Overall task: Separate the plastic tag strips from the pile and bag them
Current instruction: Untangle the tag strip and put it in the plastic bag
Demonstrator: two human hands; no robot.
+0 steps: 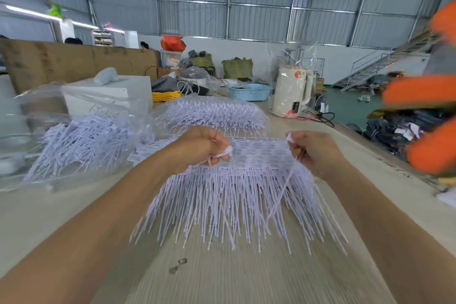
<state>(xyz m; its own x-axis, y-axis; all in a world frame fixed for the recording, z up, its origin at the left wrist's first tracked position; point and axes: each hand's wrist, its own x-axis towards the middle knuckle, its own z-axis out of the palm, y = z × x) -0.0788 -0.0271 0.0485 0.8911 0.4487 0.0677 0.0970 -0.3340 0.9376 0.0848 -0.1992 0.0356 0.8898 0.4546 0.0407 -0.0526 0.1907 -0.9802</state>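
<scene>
Held up over the bench [246,279]: a sheet of tag strips [237,180], pinched at its top corners by curled fingers of left hand [202,148] and right hand [313,150]. Beyond the fingers, a clear bag [212,111] full of strips; left of them, another bag [81,136] likewise filled. Farther right, a cream kettle [291,91] in plastic wrap. Pen marks on the bench edge, unreadable.

The left hand [204,149] and right hand [312,152] each pinch an end of a strip of tags [256,155], whose white stems fan down toward the person over the table [246,279]. Beyond the hands lies a pile [214,112] of tags. Left of the left hand, a clear bag [74,136] holds more.
</scene>
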